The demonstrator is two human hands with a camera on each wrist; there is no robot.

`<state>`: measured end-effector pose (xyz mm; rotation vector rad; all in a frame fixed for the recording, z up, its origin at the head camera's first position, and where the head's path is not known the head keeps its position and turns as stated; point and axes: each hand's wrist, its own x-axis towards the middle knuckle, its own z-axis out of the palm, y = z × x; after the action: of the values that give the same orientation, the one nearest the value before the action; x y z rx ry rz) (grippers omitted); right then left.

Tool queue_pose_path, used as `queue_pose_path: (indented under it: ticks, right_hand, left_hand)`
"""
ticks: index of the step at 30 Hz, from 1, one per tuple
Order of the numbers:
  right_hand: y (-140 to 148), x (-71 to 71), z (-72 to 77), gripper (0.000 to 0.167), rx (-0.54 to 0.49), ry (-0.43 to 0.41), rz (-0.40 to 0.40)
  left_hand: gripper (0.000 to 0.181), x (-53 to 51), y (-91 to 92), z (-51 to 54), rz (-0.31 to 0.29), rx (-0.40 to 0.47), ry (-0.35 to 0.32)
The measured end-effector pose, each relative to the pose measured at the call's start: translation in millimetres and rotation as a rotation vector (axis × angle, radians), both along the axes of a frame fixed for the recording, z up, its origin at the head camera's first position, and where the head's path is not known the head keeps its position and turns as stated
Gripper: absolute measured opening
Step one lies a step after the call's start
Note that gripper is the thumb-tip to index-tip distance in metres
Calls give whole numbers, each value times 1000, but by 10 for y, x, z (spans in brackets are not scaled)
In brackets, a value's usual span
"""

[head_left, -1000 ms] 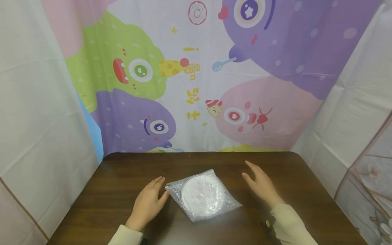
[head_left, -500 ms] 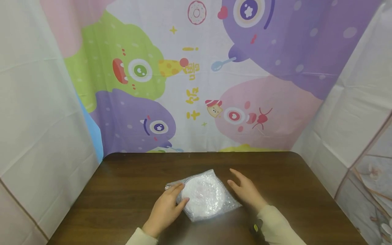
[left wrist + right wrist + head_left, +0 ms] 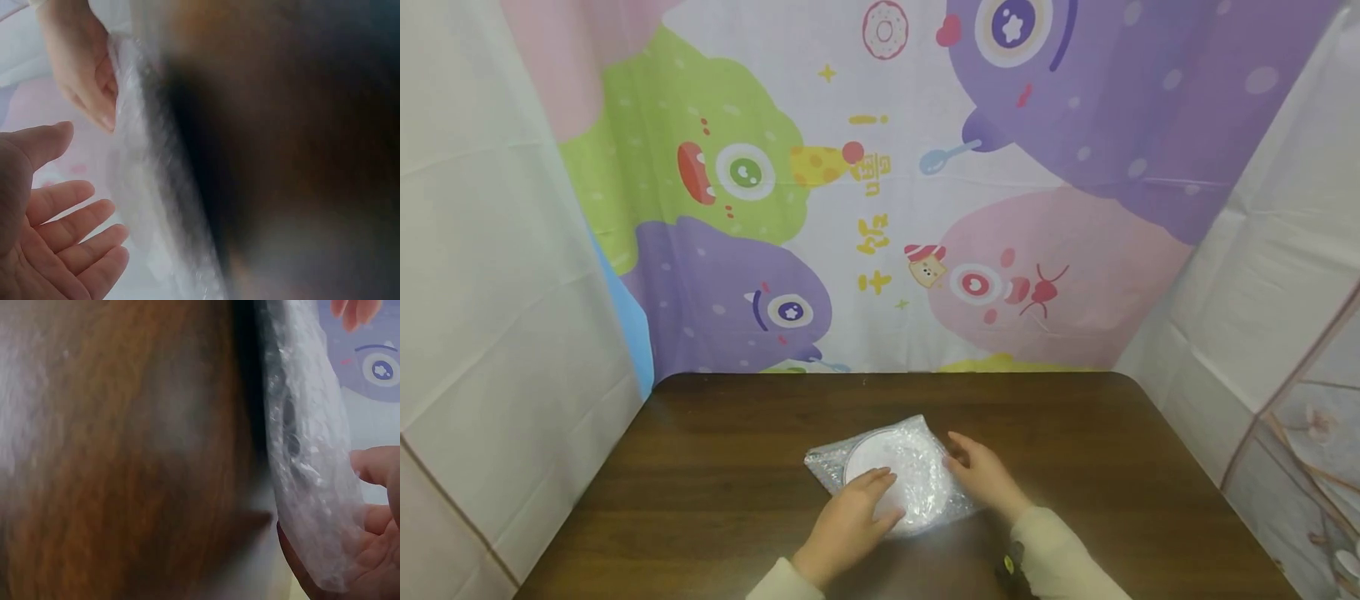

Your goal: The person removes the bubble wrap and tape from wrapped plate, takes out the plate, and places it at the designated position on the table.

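A round white object (image 3: 917, 475) in clear bubble wrap lies flat on the dark wooden table. Above its near left part is my left hand (image 3: 848, 523), fingers spread; in the left wrist view the left hand (image 3: 62, 231) is held beside the wrap (image 3: 156, 181), a gap between them. At the right edge of the package my right hand (image 3: 988, 479) has its fingers bent around the wrap. The right wrist view shows the right hand (image 3: 378, 531) with its thumb over the wrapped package (image 3: 309, 450) and a finger at its underside.
The wooden table (image 3: 722, 433) reaches back to a hanging cloth (image 3: 880, 208) printed with cartoon monsters. Pale cloth walls (image 3: 482, 275) stand along the left and right sides.
My left hand has moved right, from beside the package to above it. The right hand has come in leftward and taken hold of the right edge. The package has stayed in place.
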<state>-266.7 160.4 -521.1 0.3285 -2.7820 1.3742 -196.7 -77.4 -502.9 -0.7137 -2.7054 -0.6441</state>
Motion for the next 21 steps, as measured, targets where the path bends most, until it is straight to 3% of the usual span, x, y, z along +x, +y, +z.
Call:
queue_pose_path:
  ticks: [7, 17, 21]
  right_hand:
    - [-43, 0, -33, 40, 16, 15, 0]
    - [-53, 0, -52, 31, 61, 56, 3]
    - [-53, 5, -68, 32, 72, 65, 4]
  left_hand:
    - [45, 6, 121, -64, -6, -67, 11]
    - [39, -32, 175, -110, -21, -138, 134]
    - [37, -21, 177, -113, -21, -143, 148]
